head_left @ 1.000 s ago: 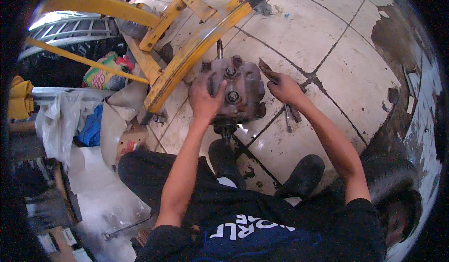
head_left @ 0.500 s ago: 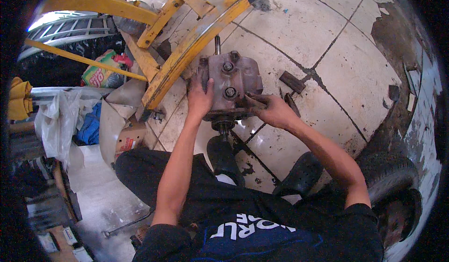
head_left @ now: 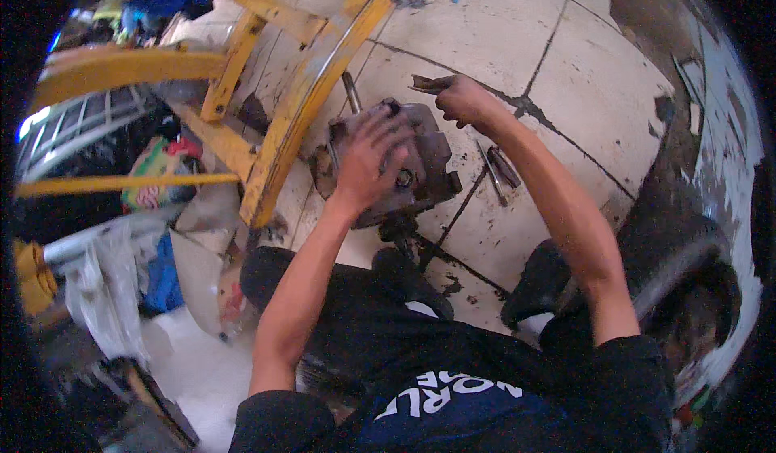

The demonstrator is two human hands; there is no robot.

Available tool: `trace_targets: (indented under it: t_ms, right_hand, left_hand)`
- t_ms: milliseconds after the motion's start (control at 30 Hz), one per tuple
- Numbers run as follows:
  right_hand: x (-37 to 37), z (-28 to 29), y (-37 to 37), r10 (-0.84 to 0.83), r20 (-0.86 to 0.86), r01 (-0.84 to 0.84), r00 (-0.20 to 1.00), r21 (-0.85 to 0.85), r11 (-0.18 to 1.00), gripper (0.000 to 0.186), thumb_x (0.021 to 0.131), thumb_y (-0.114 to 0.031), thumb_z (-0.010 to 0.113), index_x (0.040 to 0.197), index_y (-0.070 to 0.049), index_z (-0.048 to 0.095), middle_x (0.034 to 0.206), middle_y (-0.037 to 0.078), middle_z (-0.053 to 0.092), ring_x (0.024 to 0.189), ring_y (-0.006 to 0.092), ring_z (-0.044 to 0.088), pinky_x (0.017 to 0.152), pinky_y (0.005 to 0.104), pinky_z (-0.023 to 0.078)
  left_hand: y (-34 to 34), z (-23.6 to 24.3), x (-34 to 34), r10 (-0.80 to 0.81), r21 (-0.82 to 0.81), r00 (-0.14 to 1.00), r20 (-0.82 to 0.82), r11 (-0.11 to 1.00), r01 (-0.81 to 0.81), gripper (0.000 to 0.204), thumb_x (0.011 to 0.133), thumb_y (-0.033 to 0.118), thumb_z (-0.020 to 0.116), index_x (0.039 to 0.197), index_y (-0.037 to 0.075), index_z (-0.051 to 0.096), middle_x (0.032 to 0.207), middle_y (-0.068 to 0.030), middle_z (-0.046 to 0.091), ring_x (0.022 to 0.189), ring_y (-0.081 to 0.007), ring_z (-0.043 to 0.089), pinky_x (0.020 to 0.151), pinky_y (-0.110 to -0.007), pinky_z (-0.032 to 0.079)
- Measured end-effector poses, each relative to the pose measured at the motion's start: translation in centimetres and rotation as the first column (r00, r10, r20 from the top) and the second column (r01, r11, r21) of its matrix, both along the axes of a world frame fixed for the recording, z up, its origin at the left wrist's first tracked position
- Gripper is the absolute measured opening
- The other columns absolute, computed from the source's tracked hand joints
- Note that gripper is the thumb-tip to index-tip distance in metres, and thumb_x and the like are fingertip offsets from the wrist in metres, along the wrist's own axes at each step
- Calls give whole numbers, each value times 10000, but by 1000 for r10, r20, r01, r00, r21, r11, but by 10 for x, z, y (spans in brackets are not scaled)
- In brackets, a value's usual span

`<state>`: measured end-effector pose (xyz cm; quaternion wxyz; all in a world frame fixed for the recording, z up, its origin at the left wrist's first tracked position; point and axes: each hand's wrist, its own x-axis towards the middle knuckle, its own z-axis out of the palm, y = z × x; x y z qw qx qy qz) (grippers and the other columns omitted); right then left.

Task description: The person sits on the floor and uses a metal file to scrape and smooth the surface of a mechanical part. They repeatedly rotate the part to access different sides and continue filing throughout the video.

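right hand (head_left: 469, 102) clamped on dark tool (head_left: 427, 84); metal housing (head_left: 425, 164) lies lower-left of it, under left hand (head_left: 372, 160), fingers spread apart.

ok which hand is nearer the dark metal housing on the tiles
Left. The left hand is spread over the metal housing, while the right hand is off its upper right side in the picture, holding a dark piece.

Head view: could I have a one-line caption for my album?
Left hand spread over a metal housing, right hand gripping a dark piece above tiled floor.
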<state>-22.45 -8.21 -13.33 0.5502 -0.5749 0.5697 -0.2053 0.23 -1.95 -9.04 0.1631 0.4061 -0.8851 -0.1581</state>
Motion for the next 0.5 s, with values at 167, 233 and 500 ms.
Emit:
trace_targets:
  t_ms: [167,233,500]
  right_hand:
    - [6,0,29,-358,-67,363,931,276,890,359,834,-247,493,951,38,678,816,250,680,722,312,693,647,451,543]
    - [13,-2,60,-499,-33,476,866,358,803,392,867,-360,525,936,2,656,753,124,593,697,226,573,595,407,475]
    - [82,47,172,-602,-108,578,791,454,678,436,850,-368,572,1108,-28,664,916,186,695,865,291,654,764,415,513]
  left_hand:
    - [-2,-14,12,-323,142,940,107,941,307,305,965,274,503,1115,67,669,1267,-87,624,1332,-304,442,1171,-513,197]
    - [-3,-14,14,-355,121,921,163,933,338,311,981,266,476,1096,58,677,1258,-82,630,1342,-287,430,1177,-528,162]
    - [-4,-27,16,-289,81,949,124,957,280,386,1006,313,414,1084,49,685,1232,-51,647,1341,-258,430,1134,-532,193]
